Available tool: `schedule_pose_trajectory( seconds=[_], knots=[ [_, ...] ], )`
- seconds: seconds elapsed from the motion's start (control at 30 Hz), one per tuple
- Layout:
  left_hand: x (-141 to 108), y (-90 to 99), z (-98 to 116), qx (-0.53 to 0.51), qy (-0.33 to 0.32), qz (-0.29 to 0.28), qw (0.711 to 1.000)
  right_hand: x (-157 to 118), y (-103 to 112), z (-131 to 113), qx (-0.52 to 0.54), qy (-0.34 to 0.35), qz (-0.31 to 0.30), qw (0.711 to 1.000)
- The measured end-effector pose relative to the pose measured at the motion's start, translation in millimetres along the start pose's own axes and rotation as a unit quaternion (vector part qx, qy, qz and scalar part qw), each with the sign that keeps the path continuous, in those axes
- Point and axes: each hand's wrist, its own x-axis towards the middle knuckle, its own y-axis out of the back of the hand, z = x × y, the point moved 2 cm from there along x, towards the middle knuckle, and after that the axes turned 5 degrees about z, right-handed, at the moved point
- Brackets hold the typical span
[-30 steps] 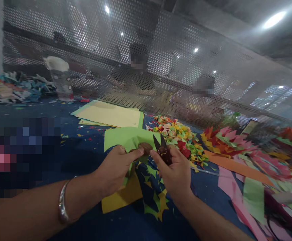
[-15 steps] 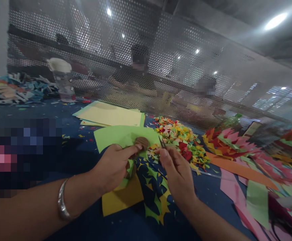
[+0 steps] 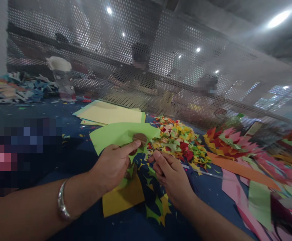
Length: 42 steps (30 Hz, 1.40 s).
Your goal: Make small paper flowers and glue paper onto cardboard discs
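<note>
My left hand pinches a light green sheet of paper, its finger lying across a round brown disc against the sheet. In my right hand is a pair of scissors, of which only the thin dark blades show, close to the disc's right side. The handles are hidden by my fingers. Below my left hand lies a yellow sheet. Pointed green and yellow offcuts are scattered between my two hands.
Beyond my hands are a stack of pale yellow sheets and a heap of small colored scraps. Paper strips spread over the right side. A lidded cup stands far left, before a perforated screen with people behind it.
My right hand has moved left with the scissors, bringing the blades closer to the brown disc. The green sheet has shifted slightly, its left part now higher and further left.
</note>
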Motion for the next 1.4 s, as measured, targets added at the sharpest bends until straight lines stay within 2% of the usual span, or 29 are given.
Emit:
schedule_pose_trajectory(
  seconds=[0.13,0.43,0.63,0.73,0.87,1.03,1.23,1.4],
  knots=[
    [-7,-6.3,-3,-0.019,0.066,0.018,0.998,-2,-3,-4,0.054,-0.012,-0.013,0.998],
    [-5,-0.7,-13,0.033,0.111,-0.001,0.993,-2,-2,-5,0.079,-0.019,-0.014,0.997],
    [-12,-10.0,-2,-0.016,0.091,-0.036,0.995,-2,1,-6,0.063,-0.004,-0.021,0.998],
    [-9,-7.3,-6,-0.011,0.07,-0.041,0.997,-2,2,-7,0.052,0.006,-0.025,0.998],
    [0,2.3,-18,0.058,0.048,-0.003,0.997,-2,4,-10,0.03,0.02,-0.025,0.999],
    [0,0.8,-16,0.042,0.022,-0.03,0.998,-1,5,-12,-0.004,0.039,-0.026,0.999],
    [0,-1.6,-13,0.05,0.044,-0.025,0.997,-2,6,-14,0.001,0.041,-0.028,0.999],
    [-1,-5.8,-10,0.004,0.058,-0.056,0.997,-2,5,-14,0.024,0.026,-0.036,0.999]
  ],
)
